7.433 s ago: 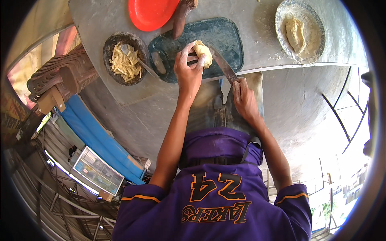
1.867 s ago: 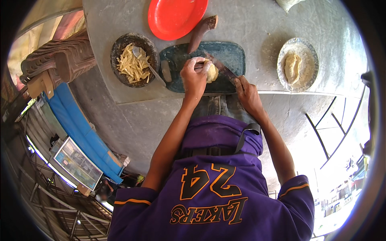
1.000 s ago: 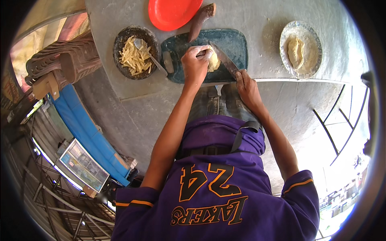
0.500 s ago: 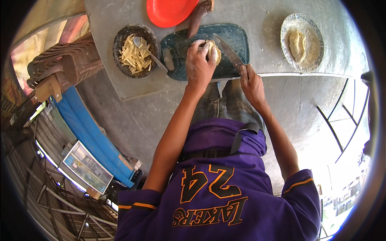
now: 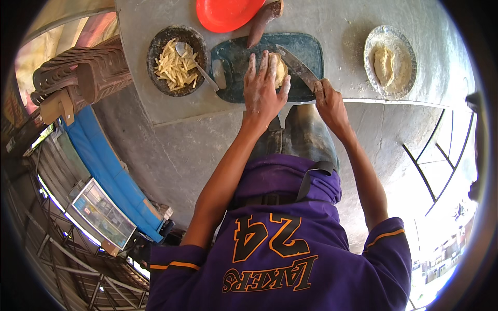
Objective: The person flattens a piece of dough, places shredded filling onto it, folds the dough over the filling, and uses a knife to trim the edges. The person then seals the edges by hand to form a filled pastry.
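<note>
A lump of pale, floury dough (image 5: 281,72) rests on the dark green cutting board (image 5: 238,51). My left hand (image 5: 262,93) lies over its left side, dusted white, with fingers stretched out and the thumb apart near the dough's lower edge. The hand hides part of the lump. In my right hand (image 5: 330,103) is a knife (image 5: 296,65), held by its handle at the board's right front corner. Its blade points up and left across the board, apart from the dough.
Left of the board, a dark stone bowl (image 5: 154,78) holds pale cut strips and a metal spoon (image 5: 204,72). Behind stand a red plate (image 5: 228,14) and a long brown object (image 5: 263,25) of unclear kind. A floury plate (image 5: 370,78) with another dough piece (image 5: 384,65) sits right.
My left hand's fingers have straightened from a curled grip around the dough and now lie extended. The knife stays in my right hand, nearly in place. The whole view has shifted slightly.
</note>
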Demonstrator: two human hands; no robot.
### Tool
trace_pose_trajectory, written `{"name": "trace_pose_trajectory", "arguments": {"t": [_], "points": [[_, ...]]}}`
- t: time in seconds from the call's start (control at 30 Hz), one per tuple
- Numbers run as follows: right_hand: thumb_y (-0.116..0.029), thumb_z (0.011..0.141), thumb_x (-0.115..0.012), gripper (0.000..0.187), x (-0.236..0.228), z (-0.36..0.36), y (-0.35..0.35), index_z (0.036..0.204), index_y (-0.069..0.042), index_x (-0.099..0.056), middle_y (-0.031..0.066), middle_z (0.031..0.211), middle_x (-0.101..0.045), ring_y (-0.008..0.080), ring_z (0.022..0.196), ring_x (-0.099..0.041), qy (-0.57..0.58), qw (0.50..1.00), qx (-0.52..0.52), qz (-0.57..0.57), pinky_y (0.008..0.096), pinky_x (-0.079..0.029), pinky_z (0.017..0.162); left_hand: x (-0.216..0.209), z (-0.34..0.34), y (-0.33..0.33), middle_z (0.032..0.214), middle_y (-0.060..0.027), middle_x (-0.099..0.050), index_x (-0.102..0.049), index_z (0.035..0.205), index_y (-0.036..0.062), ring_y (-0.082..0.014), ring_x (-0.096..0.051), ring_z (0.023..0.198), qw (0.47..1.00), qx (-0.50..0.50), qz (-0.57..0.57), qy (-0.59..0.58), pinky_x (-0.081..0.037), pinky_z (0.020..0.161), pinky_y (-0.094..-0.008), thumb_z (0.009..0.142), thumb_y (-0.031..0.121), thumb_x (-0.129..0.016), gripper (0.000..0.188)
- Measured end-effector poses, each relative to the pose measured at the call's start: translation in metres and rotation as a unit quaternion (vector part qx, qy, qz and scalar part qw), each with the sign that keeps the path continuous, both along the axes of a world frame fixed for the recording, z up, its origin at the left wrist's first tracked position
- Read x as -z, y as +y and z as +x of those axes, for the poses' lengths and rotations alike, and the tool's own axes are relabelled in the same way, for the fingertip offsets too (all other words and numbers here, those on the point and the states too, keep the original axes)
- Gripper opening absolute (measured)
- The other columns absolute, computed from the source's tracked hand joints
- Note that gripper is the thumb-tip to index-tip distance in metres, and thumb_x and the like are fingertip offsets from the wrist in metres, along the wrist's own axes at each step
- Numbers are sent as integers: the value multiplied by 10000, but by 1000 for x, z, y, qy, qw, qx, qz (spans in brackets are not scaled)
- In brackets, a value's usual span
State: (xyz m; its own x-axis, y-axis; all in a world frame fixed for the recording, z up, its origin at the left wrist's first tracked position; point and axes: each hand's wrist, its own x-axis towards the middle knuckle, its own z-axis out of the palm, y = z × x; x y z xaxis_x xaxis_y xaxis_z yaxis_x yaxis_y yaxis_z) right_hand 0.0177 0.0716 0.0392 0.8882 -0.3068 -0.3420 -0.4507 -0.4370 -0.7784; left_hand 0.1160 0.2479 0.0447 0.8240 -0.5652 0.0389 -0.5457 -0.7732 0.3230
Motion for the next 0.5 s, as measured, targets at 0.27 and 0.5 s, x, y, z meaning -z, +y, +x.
{"name": "trace_pose_trajectory", "arguments": {"t": [0.27,0.5], "points": [[-283,1019,-519,284,10,3,-2,996,0,-513,317,751,-618,524,769,-612,81,993,-65,-58,583,-462,673,8,-9,11,1475,-175,-492,-495,1418,-5,-415,-450,1351,1000,23,-13,16,-400,1063,-494,943,339,-605,596],[-243,1019,-518,268,-14,12,-11,1172,-25,-547,306,876,-664,486,822,-647,71,996,21,51,552,-491,754,8,-2,14,1460,-112,-523,-564,1371,32,-356,-480,1322,1000,23,-1,16,-403,1045,-464,940,295,-629,509]]}}
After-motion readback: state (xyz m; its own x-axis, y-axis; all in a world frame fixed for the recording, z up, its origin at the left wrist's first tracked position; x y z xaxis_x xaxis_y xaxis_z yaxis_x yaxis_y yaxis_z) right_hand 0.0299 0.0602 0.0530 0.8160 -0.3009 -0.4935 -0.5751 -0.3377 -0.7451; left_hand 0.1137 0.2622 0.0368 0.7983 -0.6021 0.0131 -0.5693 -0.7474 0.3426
